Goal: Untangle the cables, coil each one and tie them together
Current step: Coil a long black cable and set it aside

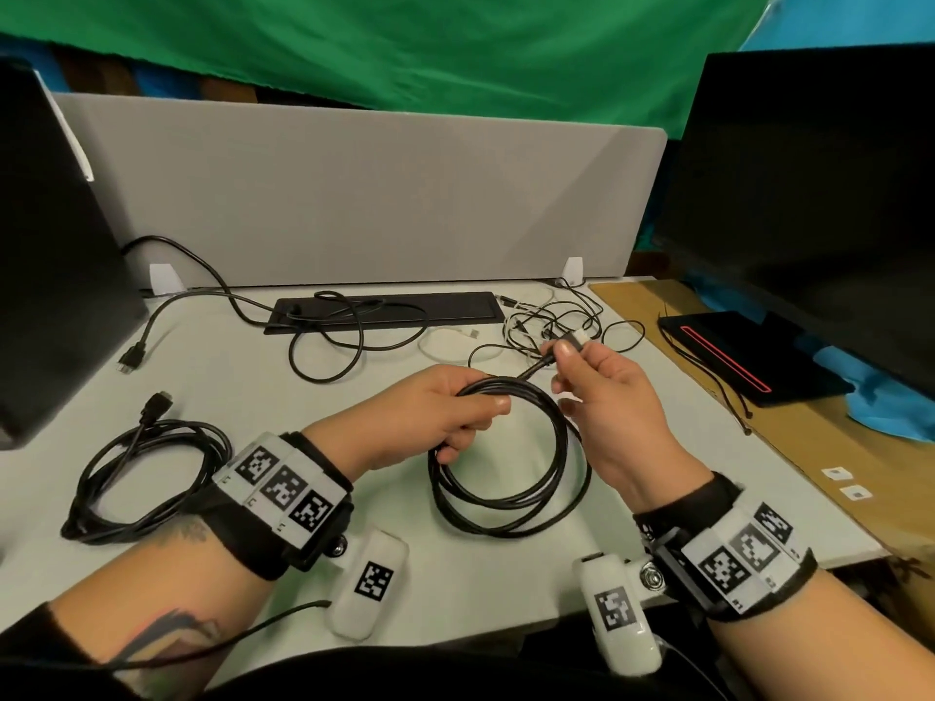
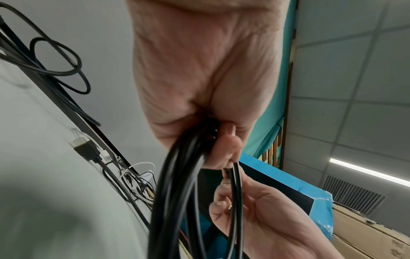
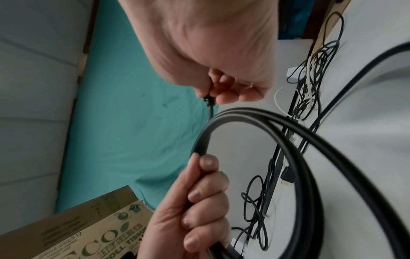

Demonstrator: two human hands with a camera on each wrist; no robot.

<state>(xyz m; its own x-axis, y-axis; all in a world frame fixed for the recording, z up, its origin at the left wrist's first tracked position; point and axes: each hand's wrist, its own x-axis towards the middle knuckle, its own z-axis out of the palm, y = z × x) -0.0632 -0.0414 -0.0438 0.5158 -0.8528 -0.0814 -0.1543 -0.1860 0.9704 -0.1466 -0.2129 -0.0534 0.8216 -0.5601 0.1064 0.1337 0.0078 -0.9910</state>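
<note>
So the black cable is sitting in a pretty neat round coil of several loops, glossy and fairly thick, hanging just above the middle of the near part of the desk with its lower loops looking like they're touching the surface. The left hand is wrapping its fingers around the top left of the coil and gripping the bundled loops together, and the right hand is pinching the plug end between thumb and fingertips just above and to the right of the coil, with a short run of cable leading from the plug down into the loops. Over on the near left a second black cable is lying already coiled, a bit messier and more oval, with its connector sticking out toward the far side. Farther back there's a loose black cable sprawling over a flat black tray, and to the far right a tangle of thin black and white cables is sitting just behind the right hand. Room-wise, the grey divider is closing off the far edge, a dark monitor is crowding the right and a dark box the left, and the desk's near edge is running right under both wrists.
</note>
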